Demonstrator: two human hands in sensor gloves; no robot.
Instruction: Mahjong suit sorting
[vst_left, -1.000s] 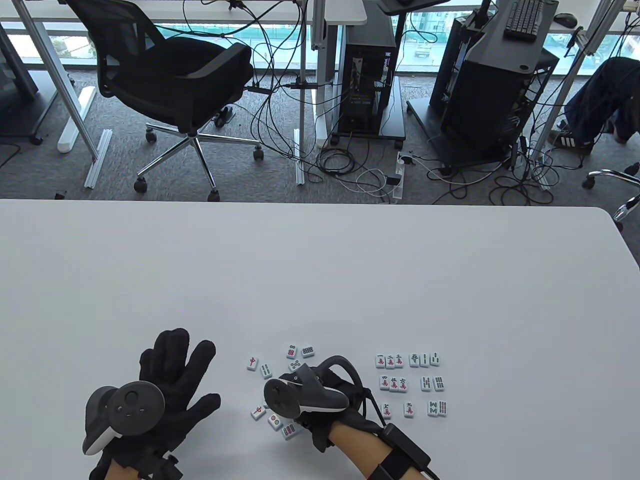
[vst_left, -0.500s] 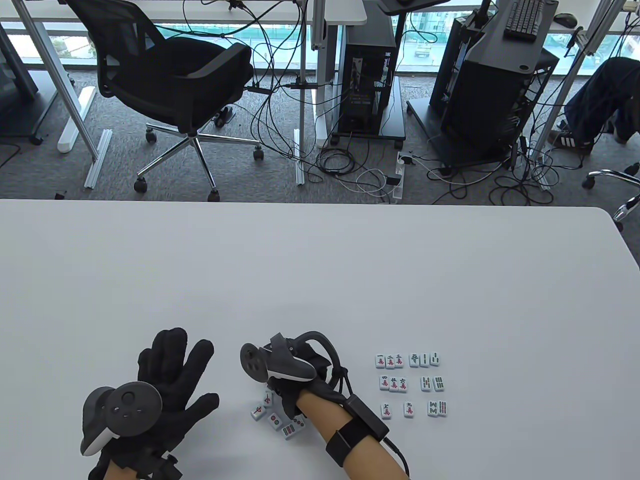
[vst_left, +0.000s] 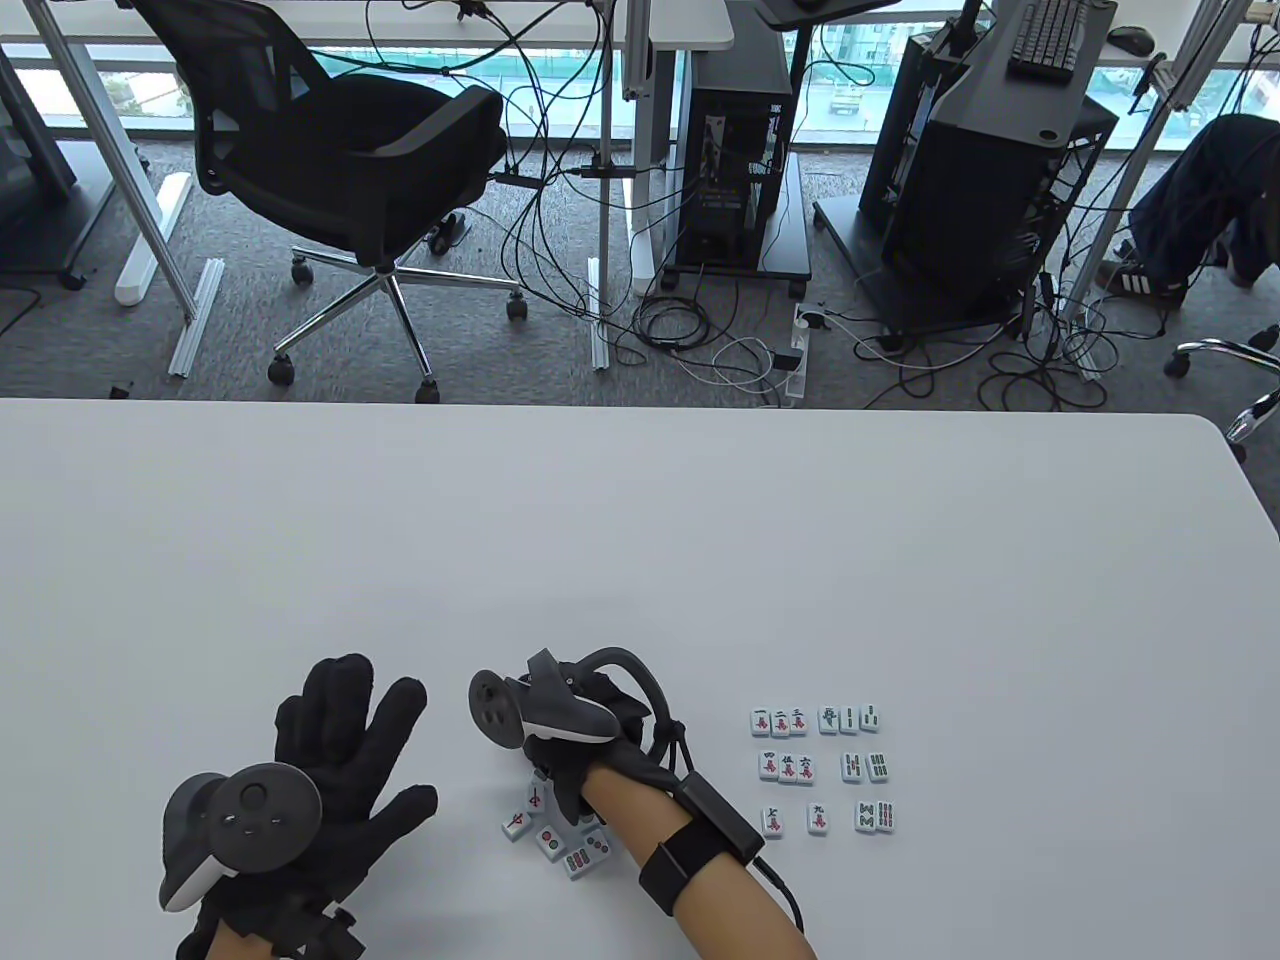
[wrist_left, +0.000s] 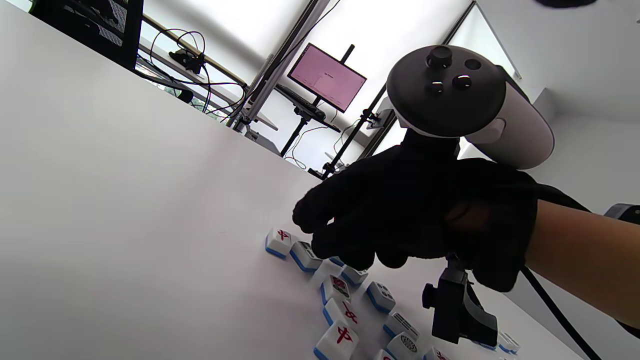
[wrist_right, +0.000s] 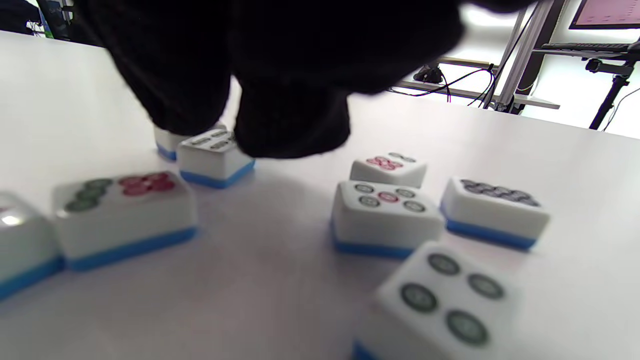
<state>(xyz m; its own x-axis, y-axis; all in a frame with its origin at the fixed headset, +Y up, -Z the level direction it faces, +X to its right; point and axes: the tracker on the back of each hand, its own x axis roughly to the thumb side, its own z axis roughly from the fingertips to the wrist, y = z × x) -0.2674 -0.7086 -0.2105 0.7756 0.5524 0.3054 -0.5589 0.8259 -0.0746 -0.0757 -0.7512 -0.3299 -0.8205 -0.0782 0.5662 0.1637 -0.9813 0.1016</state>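
The loose cluster of small white, blue-backed mahjong tiles (vst_left: 555, 835) lies on the flat white table (vst_left: 640, 560), near its front edge and between the two hands; most of it is covered in the table view by the right hand. At the far end of this cluster, a white, blue-backed tile with green bar markings (wrist_right: 212, 159) sits under the right hand's black gloved fingers (wrist_right: 292, 125). Two fingertips hang close together at this tile and appear to touch its top and far edge; whether they have closed on it cannot be told, since the thumb is hidden. Directly behind this tile stands a second white, blue-backed tile (wrist_right: 167, 140), partly hidden.

The right hand (vst_left: 585, 725), with its grey and white tracker, is arched over the cluster. To the right of the cluster and well apart from it stand the sorted rows of white tiles (vst_left: 820, 768), red-character tiles on their left side and green-bar tiles on their right.

The step in hand is judged to be picking one tile for the green-bar group. It is done well by pinching the tile across its short sides, lifting straight up so the touching neighbour is not dragged, and keeping the heel of the hand clear of the white circle-marked tiles (wrist_right: 387, 212) nearer the wrist.

The left hand (vst_left: 335, 760), black-gloved, rests flat on the table to the left of the cluster, fingers spread and holding nothing.
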